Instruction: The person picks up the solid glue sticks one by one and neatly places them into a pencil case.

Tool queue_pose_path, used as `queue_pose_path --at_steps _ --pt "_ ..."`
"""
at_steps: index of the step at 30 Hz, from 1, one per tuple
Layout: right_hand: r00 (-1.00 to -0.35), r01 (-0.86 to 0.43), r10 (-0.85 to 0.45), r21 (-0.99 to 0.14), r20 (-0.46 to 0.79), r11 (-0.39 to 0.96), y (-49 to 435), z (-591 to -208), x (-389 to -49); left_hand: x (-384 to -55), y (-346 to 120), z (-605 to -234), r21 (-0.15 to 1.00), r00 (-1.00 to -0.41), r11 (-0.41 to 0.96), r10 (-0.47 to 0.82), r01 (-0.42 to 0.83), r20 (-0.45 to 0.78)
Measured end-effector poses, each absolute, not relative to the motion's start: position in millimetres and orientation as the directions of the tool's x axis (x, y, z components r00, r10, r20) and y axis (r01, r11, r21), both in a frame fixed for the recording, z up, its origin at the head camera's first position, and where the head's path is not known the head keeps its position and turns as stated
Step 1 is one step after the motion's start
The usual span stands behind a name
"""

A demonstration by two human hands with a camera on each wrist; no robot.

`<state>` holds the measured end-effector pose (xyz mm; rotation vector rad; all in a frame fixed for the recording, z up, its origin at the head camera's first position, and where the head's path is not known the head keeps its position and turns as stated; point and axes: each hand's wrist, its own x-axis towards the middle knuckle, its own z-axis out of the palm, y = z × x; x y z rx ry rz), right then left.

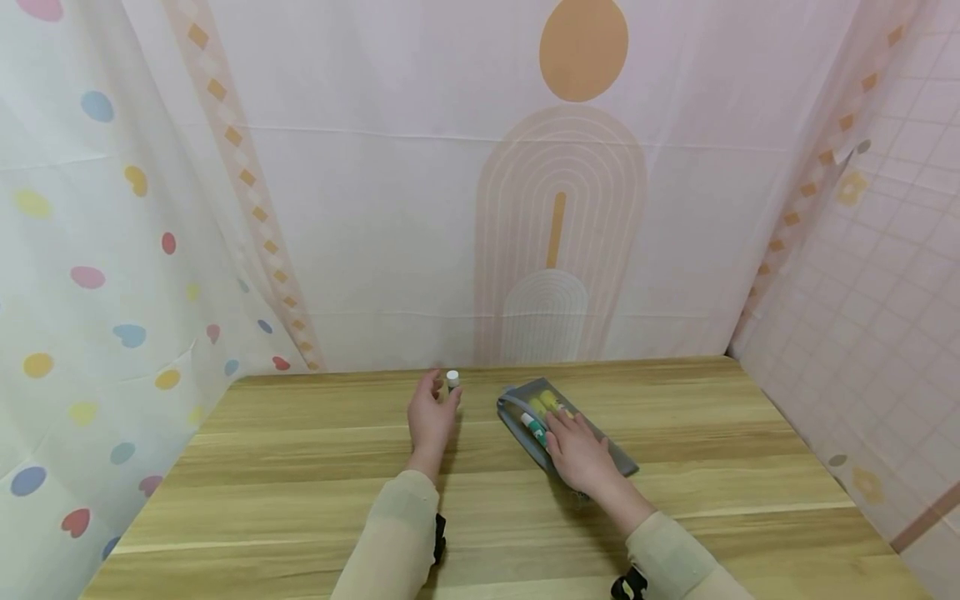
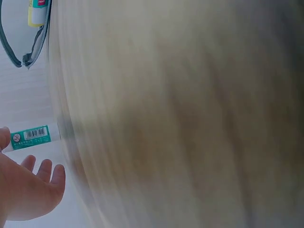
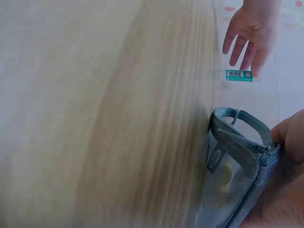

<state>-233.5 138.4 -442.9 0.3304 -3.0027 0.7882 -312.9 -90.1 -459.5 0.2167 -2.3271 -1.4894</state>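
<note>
A white and green glue stick (image 2: 31, 137) stands upright on the wooden table, left of a grey mesh zip pouch. My left hand (image 1: 431, 417) is beside it, fingers loosely spread; the thumb overlaps the stick, and contact is unclear. The right wrist view also shows this left hand (image 3: 255, 35) with fingers apart. On top of the pouch (image 1: 619, 458) rests my right hand (image 1: 581, 454), its fingers extended across the mesh. Inside the pouch are a green and white stick (image 1: 534, 427) and yellow items (image 1: 555, 402). The zip opening (image 3: 237, 118) gapes.
The wooden table (image 1: 285, 483) meets a patterned cloth backdrop (image 1: 390, 250) at its far edge. Dotted cloth (image 1: 97, 333) hangs at the left, checked cloth (image 1: 877, 317) at the right. Each wrist wears a black strap.
</note>
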Motion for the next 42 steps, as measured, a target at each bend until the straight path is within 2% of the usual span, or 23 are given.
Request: queue_pose_path --at_steps 9,30,42 --pt "-0.977 -0.213 -0.2 -0.478 0.08 0.852 139.1 -441.5 -232.7 -314.5 -86.5 -457.9 0.917 -0.916 0.389 -0.33 0.088 0.228" --pt "-0.977 -0.209 -0.198 -0.475 0.074 0.855 137.6 -444.8 -235.9 -317.9 -83.0 -459.2 0.91 -0.903 0.407 -0.359 0.076 0.235" --pt "-0.978 -0.208 -0.198 -0.475 0.071 0.855 138.7 -443.4 -236.3 -319.8 -80.3 -461.3 0.903 -0.898 0.413 -0.345 0.117 0.274"
